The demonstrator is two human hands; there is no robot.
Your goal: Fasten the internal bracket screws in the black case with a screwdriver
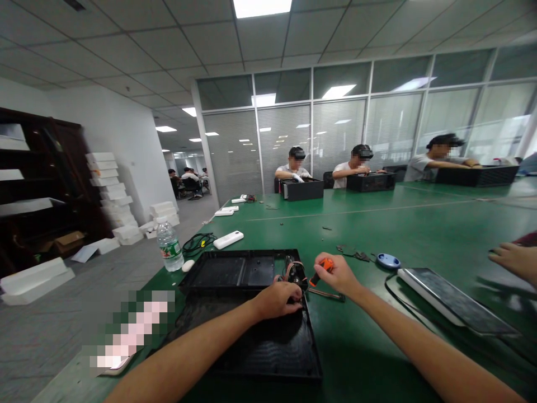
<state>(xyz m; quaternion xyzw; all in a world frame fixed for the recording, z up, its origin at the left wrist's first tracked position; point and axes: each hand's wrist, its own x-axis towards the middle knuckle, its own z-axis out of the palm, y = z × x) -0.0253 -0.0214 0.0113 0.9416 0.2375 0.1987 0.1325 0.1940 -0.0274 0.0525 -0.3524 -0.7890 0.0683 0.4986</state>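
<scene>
A black plastic housing (251, 358) lies open on the green table, its upper section divided into shallow compartments. My left hand (279, 300) reaches over its right side, fingers pinched together near the inner edge; whatever they hold is too small to make out. Just above, bundled ribbon wires and a dark component (296, 272) sit in the housing's upper right corner. My right hand (335, 273) is closed around an orange and black screwdriver (324, 271), beside the housing's right edge. A loose length of wire (327, 294) trails over the table below that hand.
A water bottle (170, 249), a white power bank (229, 240) and black cable (197, 242) stand left of and behind the housing. To the right lie a blue round dish (388, 261) and a white device (436, 296). Another person's hand (514, 260) shows at far right; several people work opposite.
</scene>
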